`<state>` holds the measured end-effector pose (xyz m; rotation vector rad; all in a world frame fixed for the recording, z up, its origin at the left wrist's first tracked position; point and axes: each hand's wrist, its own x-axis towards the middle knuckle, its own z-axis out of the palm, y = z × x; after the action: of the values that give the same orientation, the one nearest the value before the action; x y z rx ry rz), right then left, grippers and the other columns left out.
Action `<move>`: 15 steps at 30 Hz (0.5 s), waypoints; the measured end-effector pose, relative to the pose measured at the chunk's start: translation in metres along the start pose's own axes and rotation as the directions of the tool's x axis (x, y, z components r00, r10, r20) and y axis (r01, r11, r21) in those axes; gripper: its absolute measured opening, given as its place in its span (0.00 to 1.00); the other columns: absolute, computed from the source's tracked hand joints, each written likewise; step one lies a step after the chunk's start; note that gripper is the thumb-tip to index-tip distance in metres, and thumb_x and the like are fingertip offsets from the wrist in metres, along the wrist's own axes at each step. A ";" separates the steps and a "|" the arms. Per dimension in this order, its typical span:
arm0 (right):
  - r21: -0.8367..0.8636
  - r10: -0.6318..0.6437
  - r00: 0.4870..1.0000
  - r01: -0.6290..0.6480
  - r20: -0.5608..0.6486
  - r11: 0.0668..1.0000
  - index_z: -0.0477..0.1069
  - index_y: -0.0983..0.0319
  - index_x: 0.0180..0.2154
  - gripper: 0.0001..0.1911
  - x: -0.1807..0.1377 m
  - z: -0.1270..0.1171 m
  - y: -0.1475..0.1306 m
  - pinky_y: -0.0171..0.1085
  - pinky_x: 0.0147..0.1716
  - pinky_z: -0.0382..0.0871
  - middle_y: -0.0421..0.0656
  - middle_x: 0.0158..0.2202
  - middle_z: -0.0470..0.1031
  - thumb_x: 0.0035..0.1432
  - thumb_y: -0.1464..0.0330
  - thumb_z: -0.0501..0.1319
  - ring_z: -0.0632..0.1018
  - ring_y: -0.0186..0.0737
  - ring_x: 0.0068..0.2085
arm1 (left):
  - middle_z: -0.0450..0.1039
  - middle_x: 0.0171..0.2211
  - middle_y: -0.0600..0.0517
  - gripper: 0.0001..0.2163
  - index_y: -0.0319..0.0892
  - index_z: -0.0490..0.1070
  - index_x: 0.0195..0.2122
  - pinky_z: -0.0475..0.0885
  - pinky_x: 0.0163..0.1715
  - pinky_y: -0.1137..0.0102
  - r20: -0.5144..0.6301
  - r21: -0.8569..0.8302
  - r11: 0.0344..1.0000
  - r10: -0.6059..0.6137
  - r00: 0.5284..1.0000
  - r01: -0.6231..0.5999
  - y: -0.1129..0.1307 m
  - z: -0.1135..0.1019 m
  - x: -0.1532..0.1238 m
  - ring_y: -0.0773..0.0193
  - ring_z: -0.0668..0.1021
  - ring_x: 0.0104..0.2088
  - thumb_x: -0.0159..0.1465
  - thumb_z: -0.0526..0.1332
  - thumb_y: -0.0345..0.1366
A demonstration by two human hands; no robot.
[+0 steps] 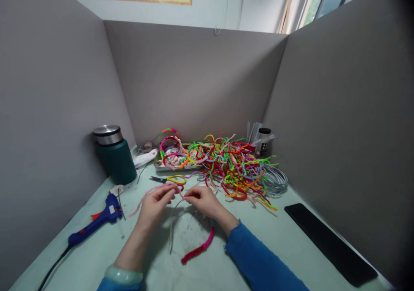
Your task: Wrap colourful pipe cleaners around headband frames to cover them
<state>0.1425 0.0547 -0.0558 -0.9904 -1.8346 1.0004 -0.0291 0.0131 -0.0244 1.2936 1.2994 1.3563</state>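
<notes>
Between my left hand (155, 204) and my right hand (203, 199) runs a pale pink pipe cleaner (141, 201), its loose end trailing out to the left. The fingertips of both hands are closed in a pinch on it. A bare grey wire (171, 235) curves down from between the hands. Below my right hand, a curved piece wrapped in magenta and dark red fuzz (198, 251) hangs or lies over the table; its upper end is hidden behind the wrist. Just beyond the hands lie yellow-handled scissors (174, 179).
A blue glue gun (97, 223) and a green flask (116, 161) stand at left. Behind are a metal tray (181, 168) with wrapped hoops and a heap of coloured pipe cleaners (231, 161). Coiled wire (275, 181) and a black slab (326, 241) lie right. Grey partitions (197, 79) enclose the table.
</notes>
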 end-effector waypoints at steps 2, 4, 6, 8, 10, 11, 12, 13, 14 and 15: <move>0.004 0.002 1.000 -0.002 0.001 1.000 0.76 0.63 0.29 0.06 0.000 0.000 -0.002 0.31 0.28 0.63 0.40 0.26 0.76 0.51 0.68 0.62 0.73 0.35 0.28 | 0.76 0.32 0.47 0.15 0.38 0.76 0.32 0.68 0.30 0.72 0.009 0.105 0.994 0.008 1.000 -0.009 -0.005 0.003 0.000 0.62 0.74 0.32 0.48 0.67 0.43; 0.011 0.007 1.000 -0.007 0.010 1.000 0.76 0.63 0.29 0.06 -0.001 0.000 -0.004 0.31 0.28 0.62 0.40 0.26 0.75 0.51 0.68 0.62 0.72 0.34 0.28 | 0.74 0.27 0.49 0.14 0.38 0.74 0.30 0.67 0.27 0.72 0.046 0.175 0.985 -0.011 0.999 0.003 -0.010 0.006 0.000 0.63 0.74 0.28 0.47 0.67 0.43; 0.012 0.009 1.000 -0.009 0.022 1.000 0.76 0.63 0.30 0.06 -0.002 0.000 -0.007 0.31 0.28 0.62 0.40 0.26 0.75 0.51 0.69 0.61 0.73 0.34 0.28 | 0.73 0.26 0.51 0.15 0.38 0.73 0.30 0.66 0.22 0.73 0.110 0.212 0.976 -0.080 0.991 0.056 -0.015 0.008 0.000 0.65 0.73 0.25 0.49 0.65 0.46; 0.010 0.016 0.999 -0.016 0.036 1.000 0.76 0.63 0.30 0.06 -0.003 0.001 -0.009 0.31 0.29 0.63 0.40 0.27 0.75 0.51 0.69 0.61 0.73 0.35 0.29 | 0.72 0.25 0.51 0.17 0.39 0.72 0.30 0.64 0.18 0.74 0.145 0.210 0.969 -0.160 0.976 0.128 -0.018 0.009 0.000 0.67 0.72 0.20 0.51 0.62 0.49; 0.012 0.026 0.999 -0.027 0.041 1.000 0.76 0.63 0.30 0.06 -0.003 0.002 -0.010 0.31 0.29 0.63 0.40 0.27 0.75 0.51 0.69 0.60 0.72 0.34 0.29 | 0.71 0.23 0.52 0.17 0.39 0.71 0.28 0.61 0.16 0.75 0.145 0.181 0.965 -0.219 0.965 0.191 -0.020 0.010 0.000 0.70 0.69 0.17 0.51 0.61 0.50; 0.018 0.030 0.999 -0.031 0.044 0.999 0.75 0.64 0.30 0.06 -0.003 0.002 -0.009 0.30 0.28 0.62 0.40 0.27 0.75 0.51 0.69 0.60 0.72 0.34 0.29 | 0.71 0.23 0.53 0.17 0.39 0.71 0.28 0.60 0.15 0.76 0.138 0.164 0.962 -0.241 0.961 0.218 -0.020 0.010 0.000 0.71 0.68 0.16 0.51 0.61 0.51; 0.025 0.030 0.998 -0.031 0.047 0.999 0.75 0.64 0.30 0.06 -0.003 0.003 -0.009 0.30 0.28 0.62 0.40 0.26 0.74 0.51 0.69 0.61 0.71 0.33 0.28 | 0.70 0.22 0.54 0.18 0.39 0.70 0.27 0.60 0.15 0.76 0.135 0.145 0.959 -0.262 0.956 0.243 -0.019 0.010 -0.001 0.72 0.67 0.15 0.51 0.61 0.51; 0.033 0.027 0.998 -0.029 0.051 0.999 0.75 0.64 0.30 0.06 -0.003 0.003 -0.008 0.30 0.27 0.61 0.39 0.25 0.74 0.51 0.69 0.61 0.71 0.33 0.27 | 0.70 0.22 0.54 0.18 0.39 0.70 0.27 0.59 0.14 0.76 0.132 0.125 0.955 -0.284 0.950 0.268 -0.018 0.010 -0.001 0.73 0.65 0.15 0.51 0.61 0.51; 0.041 0.022 0.998 -0.024 0.056 0.999 0.75 0.64 0.30 0.06 -0.003 0.004 -0.007 0.30 0.27 0.61 0.39 0.25 0.73 0.51 0.68 0.61 0.70 0.33 0.27 | 0.69 0.21 0.54 0.18 0.38 0.70 0.26 0.58 0.13 0.76 0.136 0.106 0.952 -0.301 0.944 0.288 -0.016 0.010 -0.002 0.73 0.64 0.14 0.51 0.60 0.52; 0.052 0.016 0.998 -0.020 0.062 0.998 0.75 0.64 0.30 0.06 -0.003 0.004 -0.007 0.30 0.26 0.60 0.39 0.25 0.73 0.51 0.67 0.61 0.70 0.32 0.27 | 0.68 0.20 0.55 0.19 0.38 0.69 0.25 0.57 0.13 0.77 0.137 0.087 0.950 -0.310 0.941 0.300 -0.015 0.009 -0.003 0.74 0.63 0.13 0.52 0.60 0.52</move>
<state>0.1381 0.0480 -0.0523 -0.9553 -1.8430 1.0960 -0.0206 0.0127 -0.0399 1.1551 1.3827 0.9898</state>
